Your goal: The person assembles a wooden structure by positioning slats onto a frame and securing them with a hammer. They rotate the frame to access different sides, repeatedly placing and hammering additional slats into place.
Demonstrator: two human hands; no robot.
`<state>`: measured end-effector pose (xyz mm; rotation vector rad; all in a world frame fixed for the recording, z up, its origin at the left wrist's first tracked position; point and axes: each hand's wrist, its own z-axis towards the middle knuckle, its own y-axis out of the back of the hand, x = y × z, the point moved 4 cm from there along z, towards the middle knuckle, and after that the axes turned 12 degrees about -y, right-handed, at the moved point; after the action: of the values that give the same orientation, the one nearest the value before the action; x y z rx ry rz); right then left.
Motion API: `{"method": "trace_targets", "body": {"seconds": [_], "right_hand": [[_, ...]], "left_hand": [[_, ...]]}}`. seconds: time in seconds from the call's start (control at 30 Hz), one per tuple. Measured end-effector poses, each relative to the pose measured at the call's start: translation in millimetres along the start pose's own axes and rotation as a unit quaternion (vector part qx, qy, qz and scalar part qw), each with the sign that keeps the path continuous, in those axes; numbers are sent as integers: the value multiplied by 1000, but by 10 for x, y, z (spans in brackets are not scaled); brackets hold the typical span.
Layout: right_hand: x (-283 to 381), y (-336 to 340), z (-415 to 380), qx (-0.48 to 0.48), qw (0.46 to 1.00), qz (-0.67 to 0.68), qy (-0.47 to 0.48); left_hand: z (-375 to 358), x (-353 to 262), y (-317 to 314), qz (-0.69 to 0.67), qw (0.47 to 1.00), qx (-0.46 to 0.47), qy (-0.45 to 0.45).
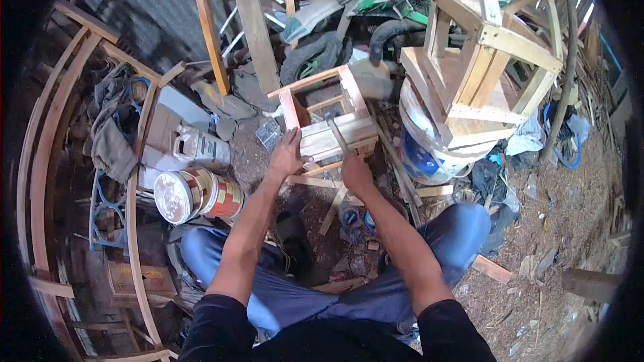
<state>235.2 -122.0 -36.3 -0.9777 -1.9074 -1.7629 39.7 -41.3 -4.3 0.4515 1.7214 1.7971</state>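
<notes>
A small wooden frame (329, 135) made of pale slats stands on the ground in front of me, between my knees and the scrap pile. My left hand (286, 155) grips its near left corner, with the fingers over the top and the thumb along the front slat. My right hand (357, 173) is closed around the lower end of a narrow, light-brown bar-shaped tool (337, 135). That tool lies slanted across the top slats of the frame, and its exact kind cannot be made out. Loose wood strips (333, 209) lie just below the frame.
To the right, a larger wooden frame (516, 40) rests on a white bucket (429, 154). Paint cans (221, 196) and a white jug (201, 146) stand at left beside a long wooden frame (136, 228). An upright wooden frame (255, 33) and a tyre (312, 60) are behind.
</notes>
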Motion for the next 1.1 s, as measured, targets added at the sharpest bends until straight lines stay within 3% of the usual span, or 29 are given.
{"method": "trace_targets", "body": {"seconds": [0.07, 0.27, 0.33, 0.4, 0.47, 0.5, 0.57, 0.6, 0.67, 0.7, 0.73, 0.8, 0.83, 0.87, 0.93, 0.97, 1.07, 1.1], "right_hand": [[-55, -84, 91, 30, 994, 52, -90], [94, -166, 82, 17, 995, 25, -96], [284, -87, 17, -39, 994, 86, 54], [512, -572, 54, 23, 989, 102, 104], [709, -830, -10, 123, 981, 120, 92], [749, -1093, -52, 160, 974, 127, 97], [838, -1579, -128, 192, 974, 101, 72], [881, -1809, -155, 215, 972, 78, 46], [886, -2201, -263, 222, 969, 106, -4], [889, -2370, -273, 223, 964, 135, -57], [981, -2471, -254, 226, 964, 131, -58], [1103, -2679, -227, 289, 943, 108, -127], [1275, -2655, -246, 278, 946, 130, -109], [1284, -2842, -231, 282, 945, 123, -114], [1296, -3286, -148, 274, 932, 234, -31], [1251, -3551, -123, 237, 946, 223, -4], [1527, -3508, -228, 299, 938, 164, -67], [1457, -3689, -224, 289, 941, 171, -40]], "left_hand": [[1, 1, 19, 23, 1000, -3, 0], [-38, 22, 47, 77, 996, 38, 25], [-195, 86, 96, 45, 998, -1, 31], [-656, 335, 312, 34, 995, -77, 53], [-1026, 605, 446, 51, 983, 24, 177], [-1226, 839, 382, 47, 981, 25, 186], [-1724, 1508, 11, 5, 949, 122, 289], [-1915, 1697, -93, 3, 948, 122, 295], [-2167, 1936, -294, -68, 967, 113, 219], [-2245, 1863, -227, -57, 962, 54, 261], [-2284, 1919, -328, -61, 961, 54, 264], [-2406, 2069, -614, -77, 921, 115, 364], [-2291, 1881, -407, -61, 907, 171, 380], [-2282, 1880, -534, -68, 904, 175, 383], [-2321, 1917, -787, -114, 889, 200, 397], [-2489, 2069, -1226, -31, 916, 145, 372], [-2535, 2024, -1366, 67, 912, 215, 343], [-2595, 2088, -1429, 3, 909, 223, 353]]}}
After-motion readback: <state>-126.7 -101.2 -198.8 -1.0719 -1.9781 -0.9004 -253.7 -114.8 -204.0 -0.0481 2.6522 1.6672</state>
